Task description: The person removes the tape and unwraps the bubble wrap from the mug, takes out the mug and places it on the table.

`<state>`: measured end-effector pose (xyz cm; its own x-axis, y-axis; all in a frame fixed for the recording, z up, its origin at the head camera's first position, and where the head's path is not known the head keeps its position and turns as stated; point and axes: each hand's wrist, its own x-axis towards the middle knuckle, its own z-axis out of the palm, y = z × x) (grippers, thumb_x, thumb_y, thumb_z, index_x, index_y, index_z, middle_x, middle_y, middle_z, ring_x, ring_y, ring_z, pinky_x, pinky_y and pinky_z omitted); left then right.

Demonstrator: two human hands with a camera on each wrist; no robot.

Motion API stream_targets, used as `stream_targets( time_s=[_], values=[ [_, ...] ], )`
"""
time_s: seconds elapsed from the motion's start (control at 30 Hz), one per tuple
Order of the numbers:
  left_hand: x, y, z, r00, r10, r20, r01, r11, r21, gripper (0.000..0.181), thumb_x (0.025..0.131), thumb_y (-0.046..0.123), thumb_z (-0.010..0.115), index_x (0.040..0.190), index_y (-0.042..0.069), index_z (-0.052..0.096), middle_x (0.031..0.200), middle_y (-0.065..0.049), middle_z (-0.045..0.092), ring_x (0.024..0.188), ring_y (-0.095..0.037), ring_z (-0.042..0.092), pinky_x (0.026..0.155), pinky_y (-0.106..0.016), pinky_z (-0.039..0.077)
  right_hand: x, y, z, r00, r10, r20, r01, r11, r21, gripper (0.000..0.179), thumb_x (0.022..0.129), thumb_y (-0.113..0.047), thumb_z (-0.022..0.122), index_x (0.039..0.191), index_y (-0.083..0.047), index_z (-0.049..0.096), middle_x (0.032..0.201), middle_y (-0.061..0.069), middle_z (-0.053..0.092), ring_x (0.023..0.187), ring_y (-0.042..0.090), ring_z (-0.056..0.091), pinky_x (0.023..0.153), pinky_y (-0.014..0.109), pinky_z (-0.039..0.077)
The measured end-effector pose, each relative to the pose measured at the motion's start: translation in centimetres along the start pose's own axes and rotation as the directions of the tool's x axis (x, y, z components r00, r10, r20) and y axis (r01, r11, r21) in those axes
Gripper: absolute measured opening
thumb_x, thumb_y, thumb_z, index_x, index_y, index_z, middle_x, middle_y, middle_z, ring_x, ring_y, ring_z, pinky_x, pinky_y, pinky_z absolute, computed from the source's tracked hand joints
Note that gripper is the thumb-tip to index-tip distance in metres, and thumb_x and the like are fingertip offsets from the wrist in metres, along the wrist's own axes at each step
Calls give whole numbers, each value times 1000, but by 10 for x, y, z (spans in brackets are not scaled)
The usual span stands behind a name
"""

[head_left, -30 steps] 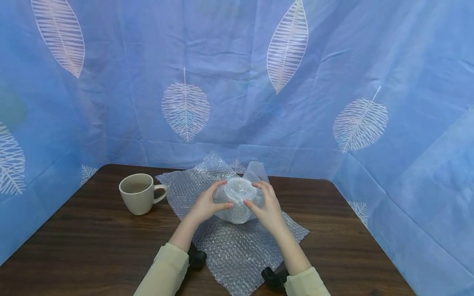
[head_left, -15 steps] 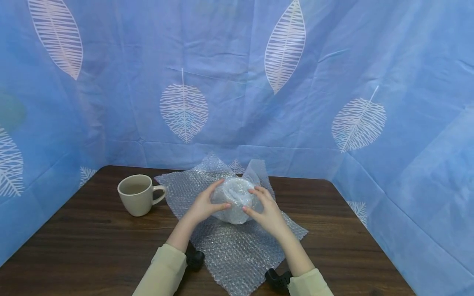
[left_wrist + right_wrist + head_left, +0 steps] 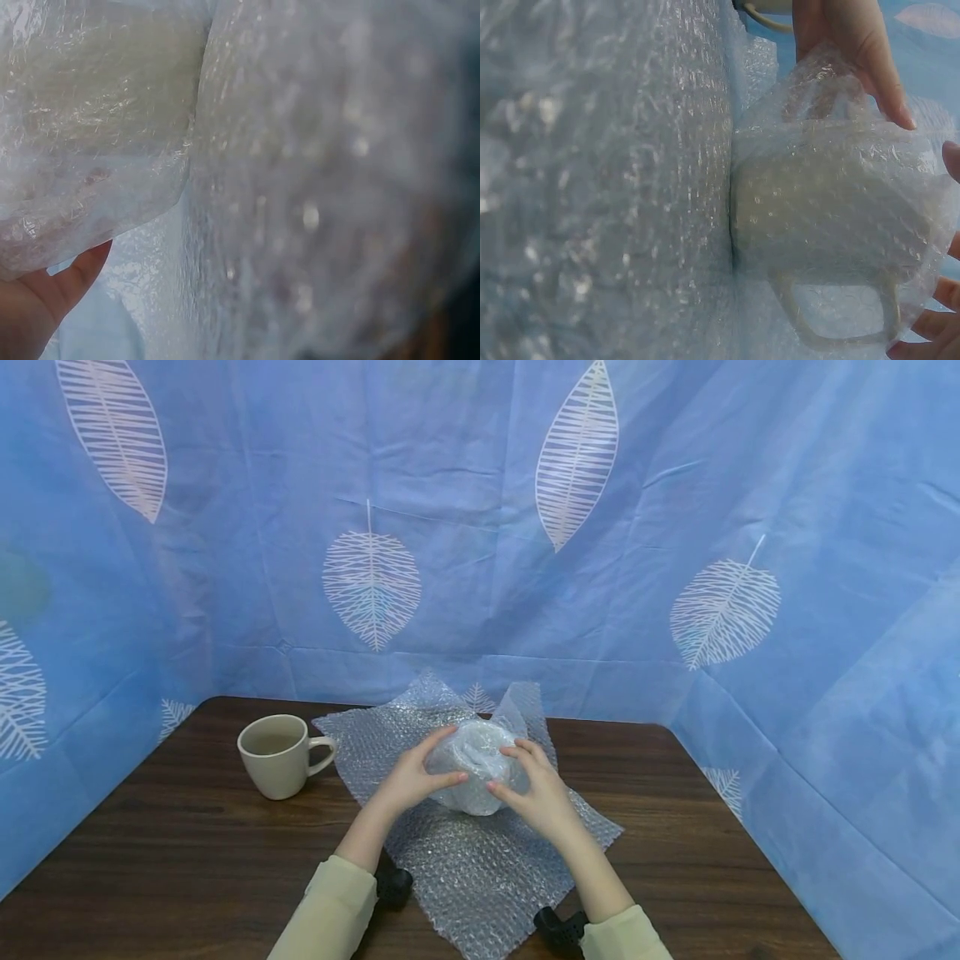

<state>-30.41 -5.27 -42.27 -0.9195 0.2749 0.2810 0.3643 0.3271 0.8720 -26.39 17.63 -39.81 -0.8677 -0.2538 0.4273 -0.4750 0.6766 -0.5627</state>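
Note:
In the head view a mug wrapped in bubble wrap sits on a spread bubble wrap sheet. Its pale body and handle show through the wrap in the right wrist view. My left hand holds its left side, thumb in front and fingers behind. My right hand holds the right side, thumb and fingers spread round the top edge. In the left wrist view part of my left hand shows below the wrapped mug. The far fingers are hidden behind the wrap.
An unwrapped beige mug stands at the left of the dark wooden table, its handle towards the sheet. Blue cloth with white leaf prints hangs behind and at both sides. One sheet corner rises behind the wrapped mug.
My right hand has shifted slightly down over the top edge of the wrapped mug. The wrap on top has folded differently, and the upright corner behind has spread. My left hand stays nearly still.

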Motion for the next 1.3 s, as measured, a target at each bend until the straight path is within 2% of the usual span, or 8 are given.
stream_targets(
  time_s=[0.17,0.3,0.53,0.73,1.03,1.17,1.3],
  values=[
    [0,-1,1,1000,0,8,0,1000,14,76,81,45,75,147,29,40,152,1,32,137,-36,28,99,-67,29,-1,-1,1,1000,-6,-18,6,1000,-16,58,86,-40,71,133,-12,55,146,16,37,129,42,39,92,63,40],
    [1,-2,1,1000,-9,4,9,1000,12,76,81,47,74,147,28,41,151,1,33,137,-36,28,99,-67,29,-1,-3,0,999,-21,-27,20,999,-32,53,88,-35,71,133,-11,55,141,13,44,129,40,39,94,63,39],
    [1,-4,1,1000,-17,-1,17,1000,3,74,81,48,74,146,30,43,151,1,33,137,-37,28,98,-68,29,-2,-8,-2,997,-49,-52,46,997,-67,49,88,-28,71,132,-10,56,133,12,50,127,37,43,95,60,40],
    [1,-5,1,1000,-21,-8,21,1000,5,74,81,48,74,145,31,43,151,2,33,137,-36,28,98,-68,29,-2,-10,-3,995,-54,-79,47,994,-94,50,87,-24,72,131,-8,55,125,11,54,116,32,51,88,54,46],
    [1,-5,0,999,-32,-19,33,999,20,72,80,49,74,144,35,44,151,1,33,136,-37,29,97,-67,31,-2,-12,-5,987,-33,-156,15,993,-119,53,82,-24,74,128,-7,55,107,5,56,99,27,52,73,46,47],
    [0,-6,0,999,-31,-18,31,999,11,73,80,49,74,145,33,43,152,0,32,137,-38,29,97,-68,31,-1,-12,-5,982,-26,-189,7,995,-99,53,81,-23,75,127,-6,54,103,6,54,94,26,50,71,43,45],
    [0,-6,0,999,-33,-12,33,999,-2,74,80,49,74,145,32,43,152,0,32,137,-38,28,97,-68,30,-1,-9,-5,978,-20,-210,8,998,-55,60,80,-19,75,132,-6,46,106,10,49,84,25,49,67,41,44]
  ],
)
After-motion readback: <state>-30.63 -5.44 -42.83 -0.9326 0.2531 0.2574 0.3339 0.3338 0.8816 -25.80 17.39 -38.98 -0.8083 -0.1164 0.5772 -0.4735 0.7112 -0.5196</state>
